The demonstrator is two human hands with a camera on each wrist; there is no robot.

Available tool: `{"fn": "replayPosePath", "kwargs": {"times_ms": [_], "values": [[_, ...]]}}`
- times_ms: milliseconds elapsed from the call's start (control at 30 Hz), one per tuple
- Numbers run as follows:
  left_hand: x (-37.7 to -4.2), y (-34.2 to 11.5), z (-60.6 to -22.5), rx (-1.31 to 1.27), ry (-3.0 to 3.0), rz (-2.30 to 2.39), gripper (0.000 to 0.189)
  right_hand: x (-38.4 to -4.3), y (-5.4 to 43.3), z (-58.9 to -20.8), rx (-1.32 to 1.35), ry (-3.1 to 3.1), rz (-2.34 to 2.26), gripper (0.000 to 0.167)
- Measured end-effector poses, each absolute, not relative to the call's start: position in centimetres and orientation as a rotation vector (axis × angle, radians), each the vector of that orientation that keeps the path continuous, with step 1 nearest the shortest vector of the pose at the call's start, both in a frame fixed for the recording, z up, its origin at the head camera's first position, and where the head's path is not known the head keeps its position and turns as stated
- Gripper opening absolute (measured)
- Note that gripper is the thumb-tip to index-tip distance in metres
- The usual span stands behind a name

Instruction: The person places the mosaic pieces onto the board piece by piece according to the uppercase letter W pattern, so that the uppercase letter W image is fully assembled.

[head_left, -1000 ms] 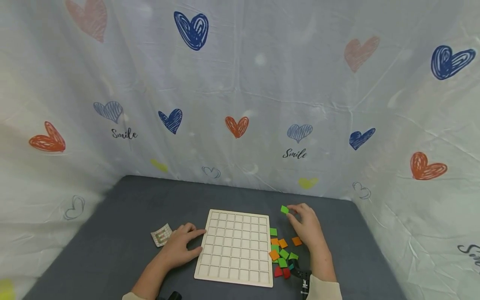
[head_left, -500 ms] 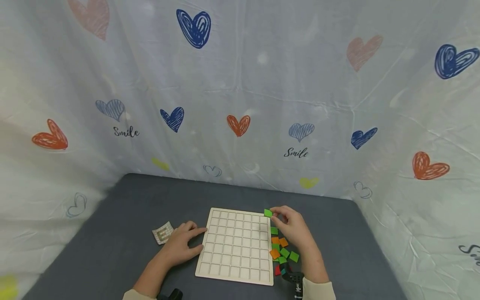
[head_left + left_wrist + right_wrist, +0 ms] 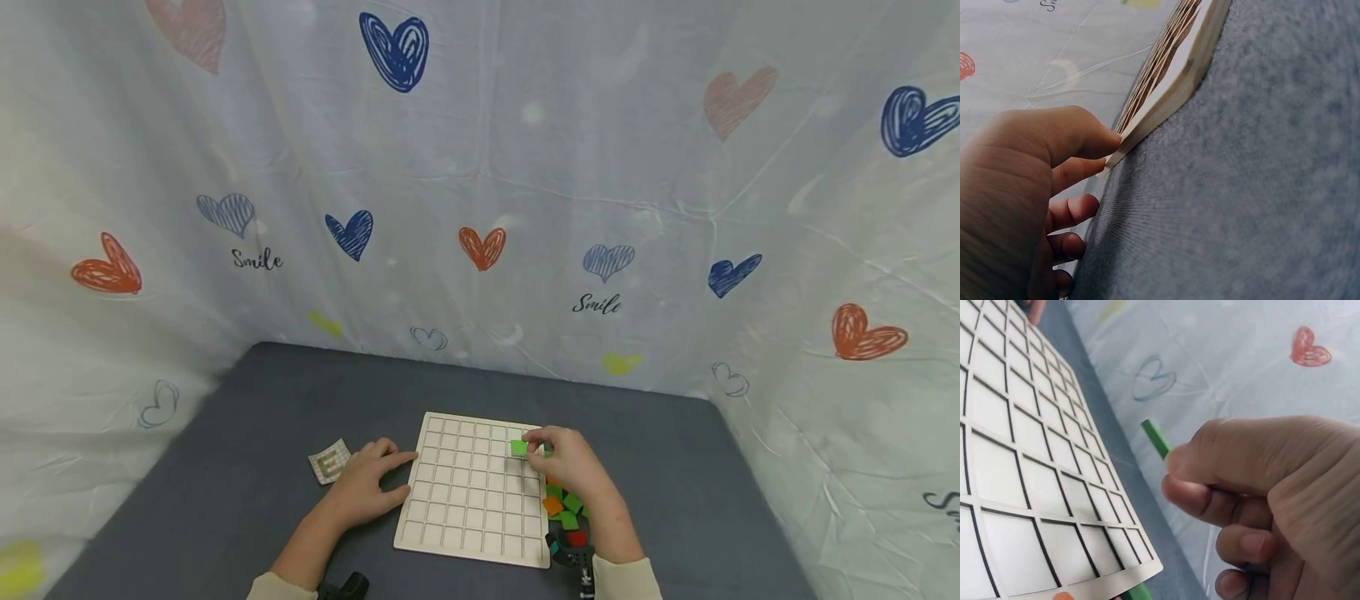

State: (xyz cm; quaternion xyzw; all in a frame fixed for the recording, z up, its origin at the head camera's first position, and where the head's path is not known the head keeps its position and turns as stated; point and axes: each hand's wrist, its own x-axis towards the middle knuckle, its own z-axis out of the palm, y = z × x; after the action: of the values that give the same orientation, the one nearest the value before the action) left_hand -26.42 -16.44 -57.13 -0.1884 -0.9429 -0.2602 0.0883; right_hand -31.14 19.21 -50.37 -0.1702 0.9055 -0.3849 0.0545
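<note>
A pale wooden grid board (image 3: 471, 500) lies on the dark table, its square cells bare. My right hand (image 3: 573, 462) pinches a green square tile (image 3: 518, 448) between thumb and fingers over the board's far right part. In the right wrist view this green tile (image 3: 1155, 439) is seen edge-on, raised above the cells. At the board's left edge, my left hand (image 3: 363, 485) rests with thumb and index finger spread against the rim. The left wrist view shows the thumb (image 3: 1088, 137) touching the board's side (image 3: 1172, 94).
Several loose tiles lie along the board's right edge, among them an orange tile (image 3: 552, 505), a green tile (image 3: 569, 521) and a red tile (image 3: 577, 539), partly hidden by the right arm. A small patterned card (image 3: 328, 462) lies left of the board. A heart-printed curtain (image 3: 480, 167) hangs behind the table.
My right hand has carried the green tile leftward from beyond the board's right edge to over its far right cells. The left hand keeps its place at the board's left edge.
</note>
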Motion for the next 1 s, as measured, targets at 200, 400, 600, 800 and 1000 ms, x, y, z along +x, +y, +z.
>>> {"fn": "replayPosePath", "kwargs": {"times_ms": [200, 400, 600, 800, 1000], "values": [[-26.5, -16.4, -57.2, -0.556, -2.812, -0.771, 0.046, -31.3, 19.2, -51.2, -0.604, 2.69, -1.092, 0.013], [-26.5, -16.4, -57.2, -0.547, -2.809, -0.764, 0.046, -31.5, 19.1, -52.1, -0.588, 2.649, -1.076, 0.022], [-26.5, -16.3, -57.2, -0.546, -2.806, -0.759, 0.046, -31.5, 18.9, -52.6, -0.588, 2.69, -1.026, 0.022], [-26.5, -16.4, -57.2, -0.545, -2.806, -0.771, 0.046, -31.4, 18.5, -52.6, -0.6, 2.796, -0.92, 0.019], [-26.5, -16.4, -57.3, -0.545, -2.805, -0.782, 0.046, -31.4, 18.1, -52.8, -0.592, 2.901, -0.821, 0.017]]}}
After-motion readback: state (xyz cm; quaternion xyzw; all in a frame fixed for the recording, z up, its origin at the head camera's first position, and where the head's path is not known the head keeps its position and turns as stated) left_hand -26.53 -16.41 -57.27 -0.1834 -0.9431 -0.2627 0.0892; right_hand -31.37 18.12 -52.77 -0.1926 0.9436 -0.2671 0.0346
